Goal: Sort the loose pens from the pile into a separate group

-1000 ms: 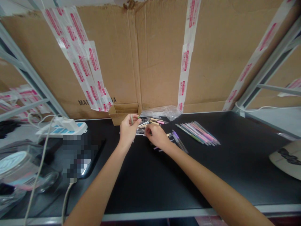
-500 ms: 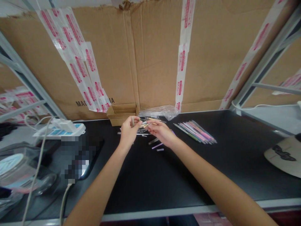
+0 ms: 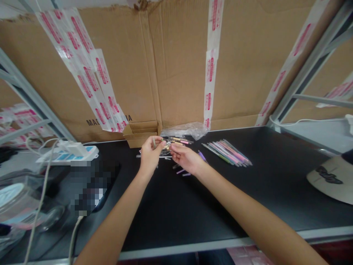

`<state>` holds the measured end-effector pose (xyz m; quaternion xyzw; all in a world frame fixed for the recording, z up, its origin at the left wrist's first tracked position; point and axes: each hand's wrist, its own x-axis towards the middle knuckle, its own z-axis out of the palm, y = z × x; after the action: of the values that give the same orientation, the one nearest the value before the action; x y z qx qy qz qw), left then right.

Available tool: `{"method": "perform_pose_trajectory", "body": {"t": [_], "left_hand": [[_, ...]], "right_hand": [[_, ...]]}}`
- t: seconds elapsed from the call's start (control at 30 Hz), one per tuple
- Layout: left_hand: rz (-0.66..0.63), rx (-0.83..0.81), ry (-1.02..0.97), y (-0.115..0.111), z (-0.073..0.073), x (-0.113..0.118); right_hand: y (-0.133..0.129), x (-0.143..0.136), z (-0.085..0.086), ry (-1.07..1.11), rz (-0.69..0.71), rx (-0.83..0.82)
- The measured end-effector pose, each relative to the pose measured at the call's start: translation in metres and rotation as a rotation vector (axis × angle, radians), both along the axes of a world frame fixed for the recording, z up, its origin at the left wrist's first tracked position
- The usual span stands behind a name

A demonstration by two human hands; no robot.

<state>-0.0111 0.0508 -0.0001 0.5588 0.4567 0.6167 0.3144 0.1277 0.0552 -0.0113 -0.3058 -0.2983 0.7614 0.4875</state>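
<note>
My left hand (image 3: 149, 156) is closed around a thin greenish-grey pen (image 3: 154, 142), which stands nearly upright in the fingers. Close to it on the right, my right hand (image 3: 185, 158) pinches with thumb and fingertips. What it pinches is too small and blurred to make out. Behind and under both hands lies a loose pile of pen parts (image 3: 180, 140), partly hidden by the fingers. A few purple pieces (image 3: 202, 156) stick out beside my right hand. Farther right, a bundle of slim pens (image 3: 228, 152) in several colours lies side by side on the black table (image 3: 193, 217).
A small open cardboard box (image 3: 140, 140) stands behind my left hand, with a clear plastic bag (image 3: 189, 129) to its right. At left are a power strip (image 3: 64, 156), a phone (image 3: 95, 195) on a cable and a clear tub (image 3: 16, 202). A cap (image 3: 331, 178) lies far right.
My right hand has moved slightly left, closer to my left hand, and its fingers have drawn in. The whole view has shifted a little.
</note>
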Motion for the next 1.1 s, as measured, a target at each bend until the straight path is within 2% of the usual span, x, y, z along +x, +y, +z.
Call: {"method": "perform_pose_trajectory", "body": {"t": [0.2, 0.4, 0.57, 0.7, 0.97, 1.1], "left_hand": [[-0.028, 0.008, 0.015, 0.0, -0.001, 0.002], [-0.03, 0.062, 0.163, -0.001, -0.004, 0.001], [-0.052, 0.046, 0.194, -0.003, 0.0, 0.0], [-0.07, 0.066, 0.24, -0.007, 0.004, 0.001], [0.019, 0.132, 0.51, -0.014, 0.009, 0.003], [0.031, 0.228, 0.618, -0.014, 0.01, 0.0]], "right_hand": [[0.004, 0.001, -0.005, 0.022, 0.032, 0.088], [0.005, 0.001, -0.007, -0.05, 0.01, 0.163], [0.003, 0.002, -0.007, -0.074, -0.031, 0.129], [0.002, 0.002, -0.006, -0.147, -0.016, 0.208], [0.006, 0.005, -0.008, -0.32, -0.094, 0.286], [0.007, 0.007, -0.005, -0.395, -0.113, 0.418]]}}
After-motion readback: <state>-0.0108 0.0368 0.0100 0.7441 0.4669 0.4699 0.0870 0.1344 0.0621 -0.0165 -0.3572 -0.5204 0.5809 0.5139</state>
